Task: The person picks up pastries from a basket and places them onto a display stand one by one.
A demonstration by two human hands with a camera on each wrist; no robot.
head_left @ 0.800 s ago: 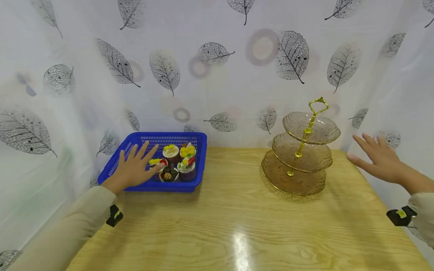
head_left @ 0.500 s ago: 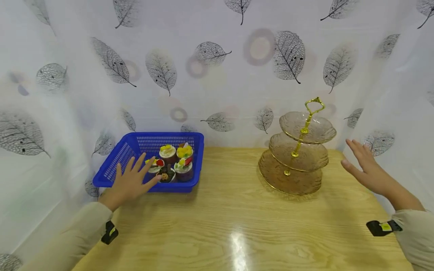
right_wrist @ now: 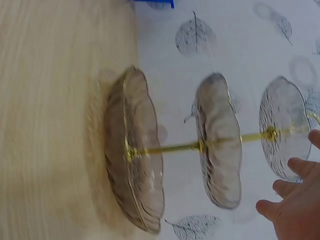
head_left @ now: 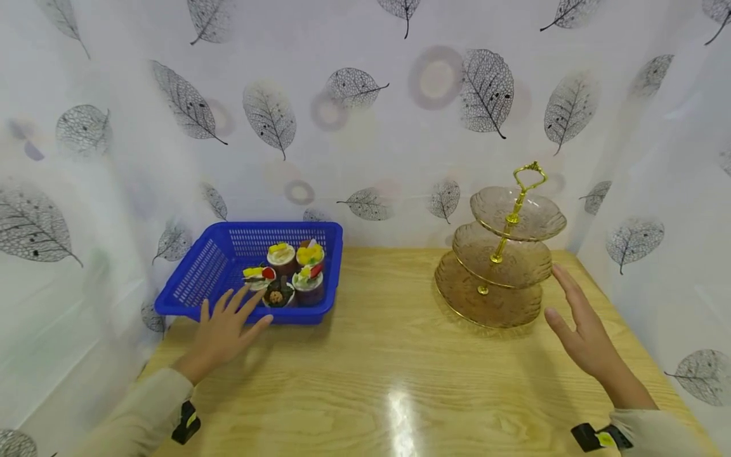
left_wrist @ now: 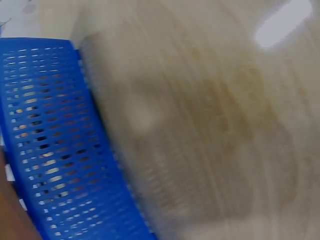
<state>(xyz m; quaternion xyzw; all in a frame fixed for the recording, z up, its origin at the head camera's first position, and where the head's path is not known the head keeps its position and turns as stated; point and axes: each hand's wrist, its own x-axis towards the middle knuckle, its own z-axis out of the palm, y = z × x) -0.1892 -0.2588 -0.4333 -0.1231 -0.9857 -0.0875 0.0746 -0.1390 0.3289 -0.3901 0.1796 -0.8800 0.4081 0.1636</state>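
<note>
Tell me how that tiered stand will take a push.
The tiered stand would probably rock if pushed near the top, rising tall on a slim gold post. Its wide bottom plate should steady it somewhat. The see-through tiers look stiff, possibly breakable.

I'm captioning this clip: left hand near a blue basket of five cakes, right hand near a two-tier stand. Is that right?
Not quite: it's a three-tier stand, not two-tier, as the head view shows. The rest holds: left hand near a blue basket of five cakes, right hand near the stand.
</note>
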